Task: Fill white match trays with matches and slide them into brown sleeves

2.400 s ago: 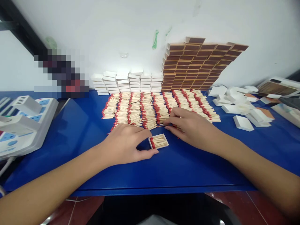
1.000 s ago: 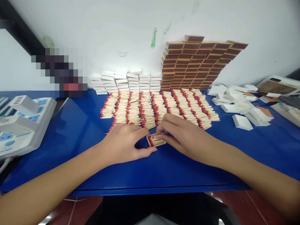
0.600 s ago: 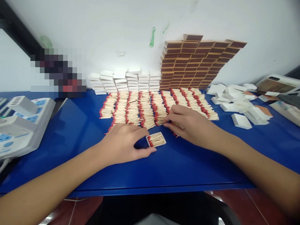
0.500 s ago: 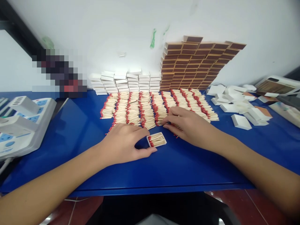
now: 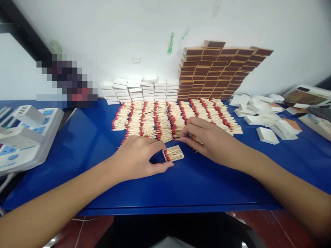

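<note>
A small white matchbox tray rests on the blue table, partly filled with red-headed matchsticks. Thumb and fingers of my left hand grip it at its left end. To the right and slightly beyond, my right hand has thumb and forefinger pinched on a matchstick, its red head pointing left. Just past both hands lie long rows of loose matchsticks, heads to the left. My right hand covers part of the nearest rows.
Against the wall stand stacked white trays and a taller stack of brown-sided matchboxes. Loose white trays are heaped on the right, near a phone. On the left sits a power strip with plugs.
My right fingers have drawn a matchstick slightly out from the nearest row. My left hand and the tray stay put; the whole view has shifted a little.
</note>
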The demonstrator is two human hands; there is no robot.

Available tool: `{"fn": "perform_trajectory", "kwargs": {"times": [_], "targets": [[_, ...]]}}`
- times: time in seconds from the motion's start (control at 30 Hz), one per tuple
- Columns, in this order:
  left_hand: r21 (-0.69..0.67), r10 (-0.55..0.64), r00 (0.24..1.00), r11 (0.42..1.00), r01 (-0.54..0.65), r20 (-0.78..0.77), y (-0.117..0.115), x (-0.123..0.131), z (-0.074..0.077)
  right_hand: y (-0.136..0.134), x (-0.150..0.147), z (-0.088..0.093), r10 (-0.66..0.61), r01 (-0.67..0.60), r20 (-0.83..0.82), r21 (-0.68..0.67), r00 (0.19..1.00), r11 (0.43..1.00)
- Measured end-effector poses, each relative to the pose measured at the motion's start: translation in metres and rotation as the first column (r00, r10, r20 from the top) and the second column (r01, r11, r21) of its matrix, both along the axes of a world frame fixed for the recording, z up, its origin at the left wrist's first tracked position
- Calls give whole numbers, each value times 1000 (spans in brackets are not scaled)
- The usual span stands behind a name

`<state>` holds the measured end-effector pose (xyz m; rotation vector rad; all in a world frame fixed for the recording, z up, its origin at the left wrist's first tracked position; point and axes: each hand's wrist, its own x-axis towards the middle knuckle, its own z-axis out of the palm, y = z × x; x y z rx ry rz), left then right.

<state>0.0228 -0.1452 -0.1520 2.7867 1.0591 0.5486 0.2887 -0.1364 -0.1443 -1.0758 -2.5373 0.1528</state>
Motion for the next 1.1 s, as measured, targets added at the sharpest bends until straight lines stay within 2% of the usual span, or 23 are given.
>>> {"fn": "perform_trajectory", "kwargs": {"times": [0.2, 0.43, 0.73, 1.1], "targets": [[14, -1, 1000, 1000, 1, 18, 0, 0, -1, -16, -13, 4, 79, -80, -26, -33, 997, 996], [23, -10, 1000, 1000, 10, 20, -1, 1, -2, 8, 5, -5, -21, 22, -7, 61, 1000, 998], [2, 4, 1000, 1000, -4, -21, -1, 0, 2, 13, 5, -9, -32, 33, 53, -33, 998, 999], [7, -13, 1000, 1000, 13, -8, -1, 0, 1, 15, 7, -11, -1, 2, 41, -30, 999, 1000]]}}
